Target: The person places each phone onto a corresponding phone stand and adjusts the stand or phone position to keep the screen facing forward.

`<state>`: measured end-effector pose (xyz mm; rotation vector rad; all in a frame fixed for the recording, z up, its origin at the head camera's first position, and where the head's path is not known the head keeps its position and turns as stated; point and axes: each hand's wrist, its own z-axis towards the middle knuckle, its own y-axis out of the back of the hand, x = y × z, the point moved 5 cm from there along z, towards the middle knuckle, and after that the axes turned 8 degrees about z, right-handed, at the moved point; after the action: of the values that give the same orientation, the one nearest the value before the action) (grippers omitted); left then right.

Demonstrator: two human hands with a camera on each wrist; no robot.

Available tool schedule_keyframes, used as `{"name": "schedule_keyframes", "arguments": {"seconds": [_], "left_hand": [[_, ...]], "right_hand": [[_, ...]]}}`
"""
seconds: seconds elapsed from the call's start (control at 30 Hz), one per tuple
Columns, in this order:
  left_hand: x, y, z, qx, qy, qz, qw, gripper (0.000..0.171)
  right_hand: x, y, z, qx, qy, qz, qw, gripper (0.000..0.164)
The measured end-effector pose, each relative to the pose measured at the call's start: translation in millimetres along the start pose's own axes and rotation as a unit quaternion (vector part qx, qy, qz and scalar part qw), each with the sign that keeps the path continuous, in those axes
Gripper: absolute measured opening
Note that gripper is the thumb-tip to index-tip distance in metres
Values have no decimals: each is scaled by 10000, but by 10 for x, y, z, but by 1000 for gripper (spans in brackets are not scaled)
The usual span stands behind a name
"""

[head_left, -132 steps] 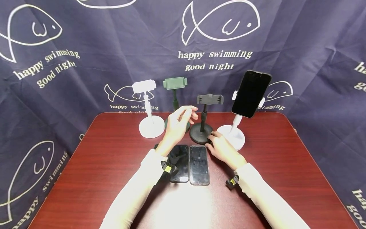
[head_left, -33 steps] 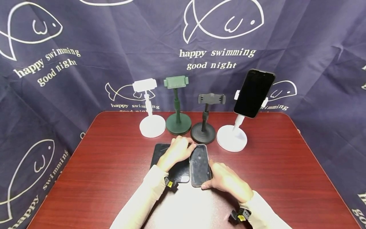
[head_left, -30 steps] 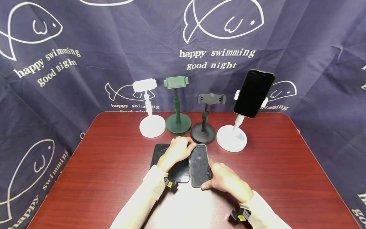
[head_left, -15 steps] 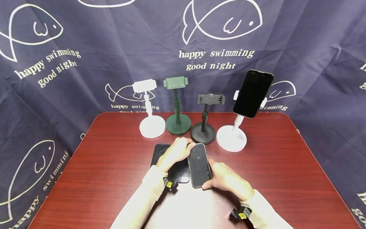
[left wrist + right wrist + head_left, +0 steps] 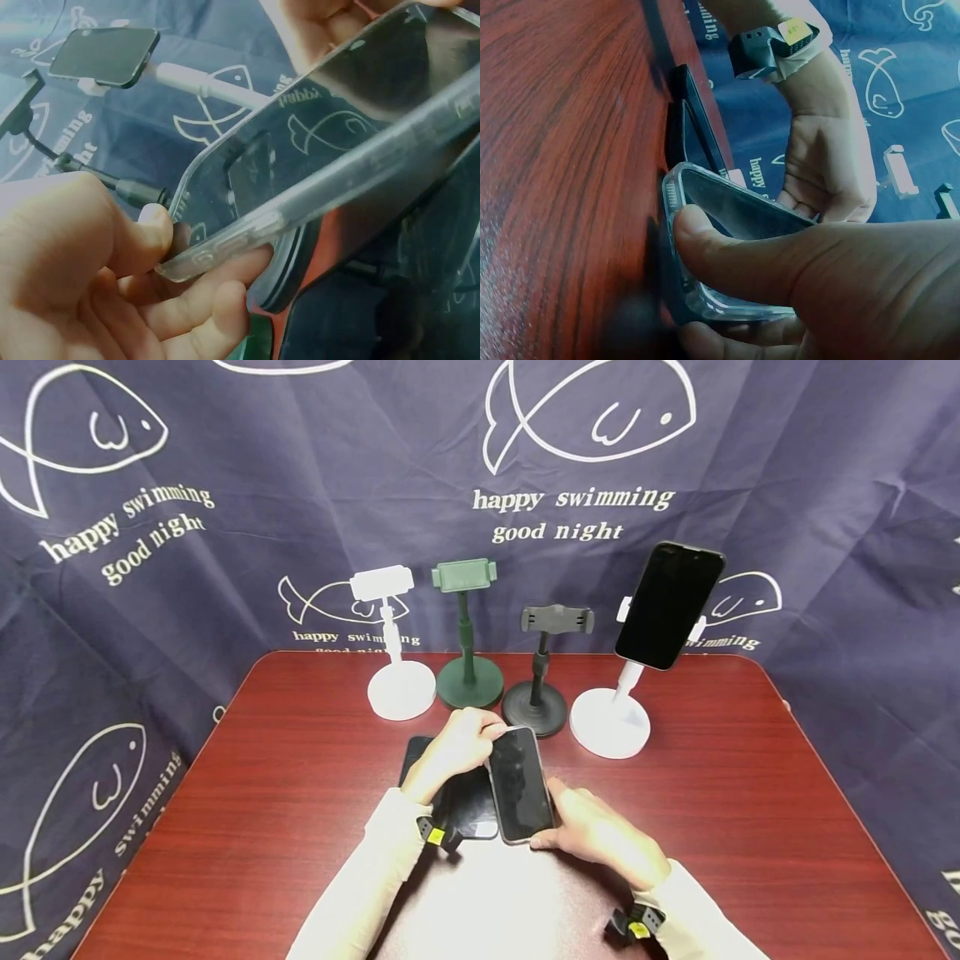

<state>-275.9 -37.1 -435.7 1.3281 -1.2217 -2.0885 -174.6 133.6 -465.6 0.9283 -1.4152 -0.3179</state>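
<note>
Both hands hold a phone in a clear case (image 5: 521,789), its screen facing up. My left hand (image 5: 456,745) pinches the far left corner, thumb (image 5: 154,234) over the screen side and fingers beneath. At the near right corner my right hand (image 5: 596,831) grips the phone, its thumb (image 5: 697,225) on the front and its fingers under the back. In the left wrist view the phone's far end is raised and tilted. A dark phone (image 5: 472,806) lies flat just left of it, with another dark phone (image 5: 417,748) partly hidden by the left arm.
Phone stands line the back of the red table (image 5: 262,760): white (image 5: 401,691), green (image 5: 469,683), black (image 5: 535,708), and a white one (image 5: 611,724) at right clamping a black phone (image 5: 670,607). A patterned curtain (image 5: 420,468) hangs behind.
Both hands have come from near the black stand to the cased phone. Over the last second its far end has risen and swung slightly left, while the stands have stayed put.
</note>
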Motion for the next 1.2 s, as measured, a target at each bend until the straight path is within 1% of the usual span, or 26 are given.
{"name": "schedule_keyframes", "arguments": {"seconds": [0.07,0.17,0.23,0.3,0.43,0.53,0.8,0.97,1.2], "left_hand": [[1,30,-4,-37,58,61,10000,18],[-4,76,-10,-115,95,63,9999,17],[-13,110,-16,-184,73,-64,9998,17],[-23,153,-26,-280,78,-214,9993,17],[-50,249,-46,-540,80,-335,9979,16],[-78,308,-57,-702,81,-257,9972,15],[-152,382,-87,-853,64,28,9963,14],[-191,406,-102,-915,92,-85,9957,13],[-248,452,-122,-1043,28,-236,9943,12]], "right_hand": [[2,-3,-2,57,-28,10,10000,46],[25,8,10,115,80,80,9999,38],[40,15,23,156,160,177,9996,32],[60,20,31,212,241,367,9988,27],[79,25,39,256,224,824,9960,19],[87,48,39,161,215,1078,9938,19],[118,94,28,-61,332,1227,9919,23],[156,107,18,-160,452,1219,9914,16],[190,157,5,-434,788,1209,9886,9]]}}
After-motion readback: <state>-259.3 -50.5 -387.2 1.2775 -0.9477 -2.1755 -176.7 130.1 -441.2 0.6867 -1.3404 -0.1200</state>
